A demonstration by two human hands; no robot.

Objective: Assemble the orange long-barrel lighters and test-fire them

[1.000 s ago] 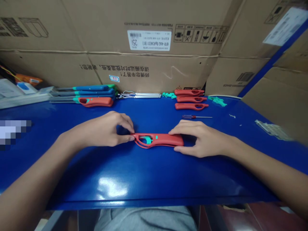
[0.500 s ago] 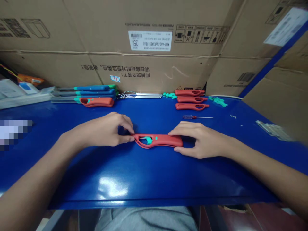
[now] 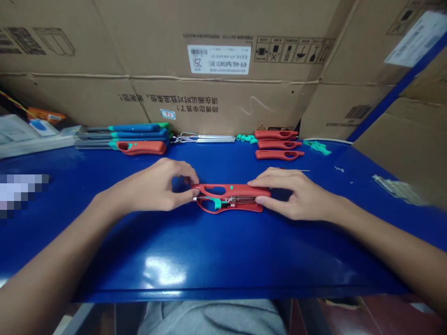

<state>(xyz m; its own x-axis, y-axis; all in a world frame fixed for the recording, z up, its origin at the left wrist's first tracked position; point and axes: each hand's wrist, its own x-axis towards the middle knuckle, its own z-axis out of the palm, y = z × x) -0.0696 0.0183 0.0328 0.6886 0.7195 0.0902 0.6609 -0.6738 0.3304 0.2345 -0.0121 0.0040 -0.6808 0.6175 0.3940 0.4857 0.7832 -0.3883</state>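
Note:
Between both hands is a red gas lighter in two halves. The upper shell half (image 3: 244,189) is tilted up and apart from the lower shell half (image 3: 240,210), which lies on the blue table. Inside the lower half show a green trigger (image 3: 217,203), a clear fuel tank and small metal parts. My left hand (image 3: 165,186) pinches the upper half's narrow left end between thumb and fingers. At its wide right end, my right hand (image 3: 291,191) grips the same half, thumb on the near edge, fingers on the far edge.
Behind on the left are stacked blue and red lighters (image 3: 139,148). Metal tubes with wires (image 3: 216,138), green caps (image 3: 246,138), red shell halves (image 3: 277,154) and green triggers (image 3: 317,147) line the back. A screwdriver (image 3: 303,170) is partly hidden by my right hand. Clear tanks (image 3: 396,188) lie right.
The upper shell half has come away from the lower half and shifted away from me, uncovering the inner parts. Both hands moved slightly with it; my right hand now covers the screwdriver's handle.

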